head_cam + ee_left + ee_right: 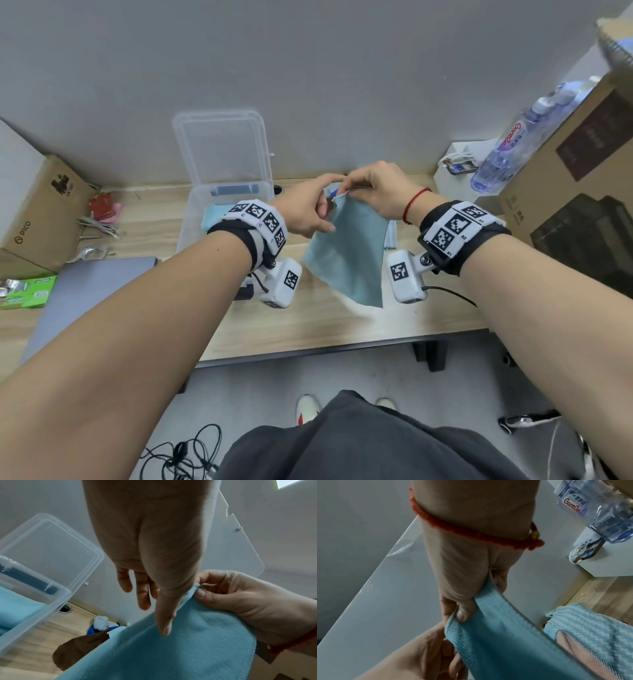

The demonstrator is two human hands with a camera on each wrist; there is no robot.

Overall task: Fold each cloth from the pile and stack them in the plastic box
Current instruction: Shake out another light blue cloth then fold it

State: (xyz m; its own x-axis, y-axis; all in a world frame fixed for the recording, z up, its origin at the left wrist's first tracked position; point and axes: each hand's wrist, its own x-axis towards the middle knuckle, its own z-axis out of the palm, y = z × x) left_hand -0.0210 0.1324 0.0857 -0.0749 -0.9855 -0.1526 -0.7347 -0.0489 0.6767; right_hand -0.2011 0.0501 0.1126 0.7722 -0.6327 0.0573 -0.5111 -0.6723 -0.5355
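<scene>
The right hand (pixel 371 192) pinches the top corner of a light blue cloth (pixel 349 253) between thumb and fingers. It holds the cloth up in the air so that it hangs down freely over the table (pixel 308 329). The left hand (pixel 305 209) is just beside it, thumb lying along the upper edge of the cloth and the other fingers loose, probably to slide along and find the next corner. To the left stands the plastic box (pixel 191 219), lid open against the wall, with a blue cloth (pixel 214 217) already inside. More cloths (pixel 583 626) lie under the right hand.
</scene>
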